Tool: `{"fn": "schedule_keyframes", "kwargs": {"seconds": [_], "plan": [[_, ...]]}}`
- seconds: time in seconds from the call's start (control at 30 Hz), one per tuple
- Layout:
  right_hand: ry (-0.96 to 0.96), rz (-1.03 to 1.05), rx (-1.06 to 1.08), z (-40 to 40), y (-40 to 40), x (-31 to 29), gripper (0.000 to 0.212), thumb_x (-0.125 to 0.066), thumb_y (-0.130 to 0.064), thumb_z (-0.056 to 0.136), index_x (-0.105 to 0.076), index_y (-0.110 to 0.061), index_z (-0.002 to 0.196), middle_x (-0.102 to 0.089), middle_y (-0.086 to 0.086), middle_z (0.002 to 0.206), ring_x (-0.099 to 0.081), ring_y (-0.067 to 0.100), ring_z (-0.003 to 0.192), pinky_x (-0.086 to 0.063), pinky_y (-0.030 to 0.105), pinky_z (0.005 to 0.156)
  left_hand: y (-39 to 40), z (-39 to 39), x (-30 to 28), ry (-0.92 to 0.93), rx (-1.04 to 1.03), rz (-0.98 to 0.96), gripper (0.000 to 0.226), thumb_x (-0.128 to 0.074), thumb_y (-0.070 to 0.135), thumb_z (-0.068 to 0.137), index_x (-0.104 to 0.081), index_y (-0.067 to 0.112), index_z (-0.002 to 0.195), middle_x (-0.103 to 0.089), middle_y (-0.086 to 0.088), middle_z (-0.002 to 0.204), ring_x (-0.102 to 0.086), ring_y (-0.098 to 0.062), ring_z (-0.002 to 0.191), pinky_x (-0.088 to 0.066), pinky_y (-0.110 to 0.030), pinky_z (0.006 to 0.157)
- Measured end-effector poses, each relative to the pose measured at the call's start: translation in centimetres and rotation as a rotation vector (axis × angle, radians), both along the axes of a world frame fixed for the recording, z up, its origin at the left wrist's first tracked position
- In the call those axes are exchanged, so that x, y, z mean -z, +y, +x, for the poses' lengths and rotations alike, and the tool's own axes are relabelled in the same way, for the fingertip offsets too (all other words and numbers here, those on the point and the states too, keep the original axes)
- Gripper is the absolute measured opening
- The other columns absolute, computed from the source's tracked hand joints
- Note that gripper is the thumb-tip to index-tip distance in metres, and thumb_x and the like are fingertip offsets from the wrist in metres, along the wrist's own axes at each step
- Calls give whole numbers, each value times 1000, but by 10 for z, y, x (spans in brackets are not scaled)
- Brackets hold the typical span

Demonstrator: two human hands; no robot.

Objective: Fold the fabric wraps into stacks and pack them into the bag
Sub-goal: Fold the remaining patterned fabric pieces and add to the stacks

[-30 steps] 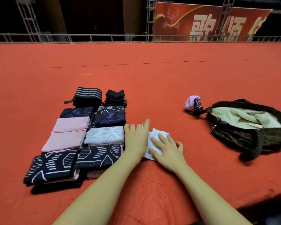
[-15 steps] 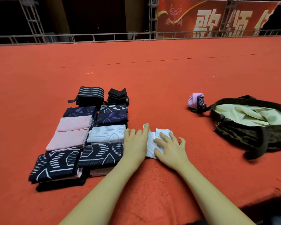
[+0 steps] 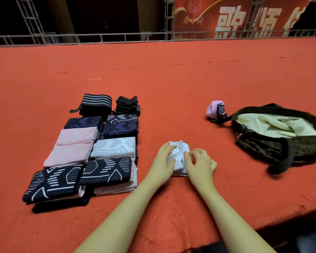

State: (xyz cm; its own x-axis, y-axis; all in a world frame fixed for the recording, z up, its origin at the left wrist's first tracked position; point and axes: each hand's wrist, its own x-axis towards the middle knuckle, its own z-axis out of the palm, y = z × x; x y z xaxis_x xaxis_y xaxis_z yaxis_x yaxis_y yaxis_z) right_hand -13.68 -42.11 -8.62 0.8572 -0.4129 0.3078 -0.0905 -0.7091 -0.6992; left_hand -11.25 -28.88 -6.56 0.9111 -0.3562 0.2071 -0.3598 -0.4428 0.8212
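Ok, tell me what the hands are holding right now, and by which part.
Both hold the small folded white fabric wrap: left hand grips its left edge, right hand pinches its right edge.

- White wrap (image 3: 179, 156): small, partly folded, flat on the surface, centre.
- Folded wraps (image 3: 91, 148): navy, pink, white and black, stacked in two columns, left.
- Lilac wrap (image 3: 215, 108): bunched, beside the bag.
- Bag (image 3: 274, 143): dark, open, pale lining, right.
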Motion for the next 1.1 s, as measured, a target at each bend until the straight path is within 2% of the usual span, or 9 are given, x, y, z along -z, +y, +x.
{"fn": "schedule_keyframes", "kwargs": {"seconds": [0.07,0.13,0.23,0.43,0.63,0.73,0.87,1.0,1.1], "plan": [[-9,-57,0,-2,1,-1,28,-57,-44,89,-66,-18,89,-54,-5,116,-44,14,117,-15,28,96,-1,1,4,-55,-4,225,49,-48,9,95,-37,10,143,-17,-6,157,-18,-19,144,-13,-26,113],[4,-56,-2,-3,2,-1,25,-61,-43,87,-66,-19,88,-52,-5,120,-39,14,121,-12,26,98,-1,7,6,-41,28,479,50,-36,22,102,-24,16,150,-6,-2,160,-5,-16,146,-6,-27,114],[71,-65,6,-3,0,0,23,-63,-42,85,-66,-19,87,-49,-3,129,-32,15,128,-9,27,100,-2,14,-1,-1,127,651,50,-24,22,104,-13,22,152,2,1,160,4,-18,147,-1,-33,117],[93,-76,-59,-3,2,0,11,-67,-30,81,-59,-23,76,-47,-2,131,-31,18,128,-11,24,95,1,30,-14,27,179,627,52,-29,13,100,-22,21,151,-8,0,160,-4,-18,147,-7,-28,117],[-77,68,-6,-8,2,-3,10,-60,-20,83,-51,-20,79,-55,-10,85,-53,16,90,-16,24,78,-1,29,-1,-126,150,503,50,-39,20,101,-27,19,150,-13,-3,159,-9,-14,147,-11,-32,117],[-69,55,30,-8,2,-3,10,-57,-15,86,-48,-17,82,-55,-8,80,-53,18,84,-16,26,76,-5,28,-1,-149,157,546,50,-36,25,102,-24,23,150,-10,0,160,-6,-12,147,-9,-36,118],[10,-50,132,-8,2,1,9,-58,-19,83,-50,-16,86,-51,1,97,-46,25,98,-22,33,82,-9,29,-8,-120,250,853,51,-25,29,103,-11,31,152,0,7,160,3,-13,146,0,-43,117],[168,-159,209,-3,3,4,31,-53,-31,87,-58,-11,110,-46,6,126,-37,27,117,-21,38,94,-10,36,-16,-118,312,996,52,-23,32,102,-5,35,152,4,9,160,4,-14,147,0,-47,117],[186,-179,176,-1,1,7,31,-50,-34,91,-59,-11,111,-41,6,135,-34,27,123,-18,37,98,-9,40,-19,-127,328,1033,52,-23,33,102,-6,35,152,2,9,160,1,-14,147,-1,-48,117]]}}
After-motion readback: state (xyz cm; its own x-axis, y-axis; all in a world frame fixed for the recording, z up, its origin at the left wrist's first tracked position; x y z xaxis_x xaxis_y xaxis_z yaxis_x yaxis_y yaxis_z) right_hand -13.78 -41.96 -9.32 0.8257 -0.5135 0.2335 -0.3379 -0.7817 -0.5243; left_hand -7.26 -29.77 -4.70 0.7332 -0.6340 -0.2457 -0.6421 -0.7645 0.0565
